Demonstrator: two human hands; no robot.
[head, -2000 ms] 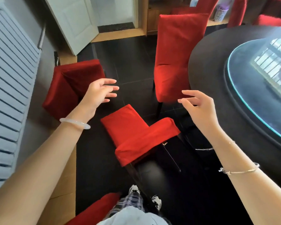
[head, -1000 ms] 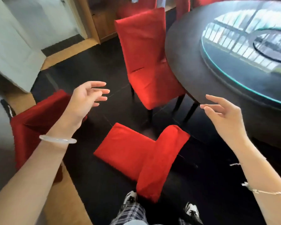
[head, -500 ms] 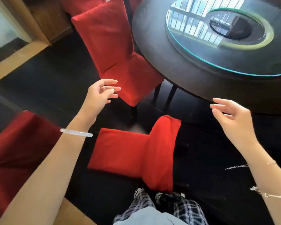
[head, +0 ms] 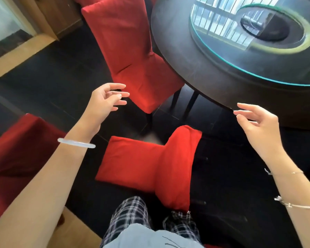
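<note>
Left hand (head: 104,102) and right hand (head: 256,122) hover empty, fingers loosely spread. Between them, near the feet, the fallen chair (head: 147,163) lies flat on the floor, untouched, so I'd say all the lifting is ahead. Three red chairs plainly visible: this one, the upright chair (head: 132,56) by the table (head: 213,83), and the left chair (head: 16,149).

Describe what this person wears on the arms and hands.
Both forearms are bare, with no sleeves or gloves in view. Behind the left hand the wrist carries one smooth, pale, translucent bangle. Behind the right hand sit two thin silvery bracelets: a fine chain near the wrist and a slim bangle further up the forearm.
</note>
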